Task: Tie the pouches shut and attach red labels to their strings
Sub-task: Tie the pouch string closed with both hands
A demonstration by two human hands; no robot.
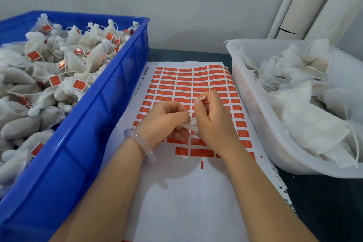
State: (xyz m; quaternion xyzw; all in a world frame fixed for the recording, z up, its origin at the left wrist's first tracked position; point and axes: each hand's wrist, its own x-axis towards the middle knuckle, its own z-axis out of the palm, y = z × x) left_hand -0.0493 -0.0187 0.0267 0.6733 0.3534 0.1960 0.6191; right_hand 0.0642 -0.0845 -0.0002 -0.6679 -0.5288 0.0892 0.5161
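Note:
A small white pouch [191, 124] is bunched between both hands above the white sheet of red labels [182, 84]. My left hand [165, 122] grips the pouch's body, which it mostly hides. My right hand [211, 116] pinches the pouch's white string [201, 99] between thumb and forefinger, the string end poking up past the fingertips. The sheet lies flat on the table, with its lower rows stripped bare.
A blue crate [110, 116] on the left holds many tied pouches with red labels. A translucent white bin [261, 124] on the right holds loose, open pouches. White pipes [306, 6] stand at the back right against the wall. A pale bangle [140, 146] rings my left wrist.

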